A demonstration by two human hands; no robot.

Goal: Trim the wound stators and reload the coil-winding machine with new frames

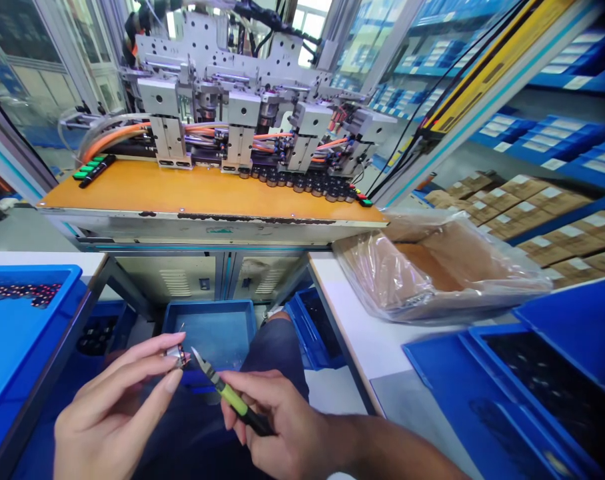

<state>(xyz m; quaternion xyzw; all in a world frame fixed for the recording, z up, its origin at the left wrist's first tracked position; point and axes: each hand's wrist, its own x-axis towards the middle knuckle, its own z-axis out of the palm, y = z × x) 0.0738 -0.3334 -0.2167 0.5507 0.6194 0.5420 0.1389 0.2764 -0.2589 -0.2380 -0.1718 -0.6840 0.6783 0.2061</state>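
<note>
Bright, cool light fills the scene, with the window (312, 15) at the top washed out to white. Glare streaks the plastic bag (382, 267), and the right-hand desk (345, 300) is pale and nearly shadowless. Below desk height it is dimmer, the trousers (277, 340) sinking into dark. Wide-angle stretch tilts the shelves (547, 127); the top right corner blackens. The cutter (232, 398) is fairly clear, the small part (172, 352) softer, the right-hand bin (457, 393) smeared.
</note>
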